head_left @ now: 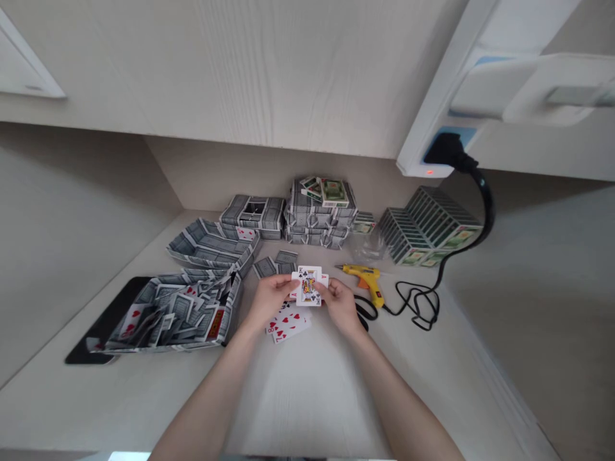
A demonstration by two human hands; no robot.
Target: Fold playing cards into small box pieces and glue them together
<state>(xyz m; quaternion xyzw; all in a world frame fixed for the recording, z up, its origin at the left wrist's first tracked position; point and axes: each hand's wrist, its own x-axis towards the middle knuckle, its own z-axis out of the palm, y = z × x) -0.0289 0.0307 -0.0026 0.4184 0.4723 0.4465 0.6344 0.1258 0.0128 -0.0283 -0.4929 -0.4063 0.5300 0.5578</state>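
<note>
Between my two hands, above the middle of the desk, are playing cards (309, 286): a king of clubs upright in front, laid across a red ace that lies sideways behind it. My left hand (270, 296) pinches them at the left edge, thumb on the face. At the right edge my right hand (340, 303) grips the same cards, its thumb on the king. Just below lie loose face-up cards (289, 324), a seven and an eight of hearts among them. Face-down cards (275, 265) rest on the desk beyond my left hand.
Left stands an open box made of cards (225, 320) full of loose cards, beside an empty card-made box (206, 246). Card-built boxes (319, 218) are stacked behind. A yellow glue gun (368, 282) with a black cord lies right, before stacked card packs (427, 224). A power strip (432, 150) hangs above.
</note>
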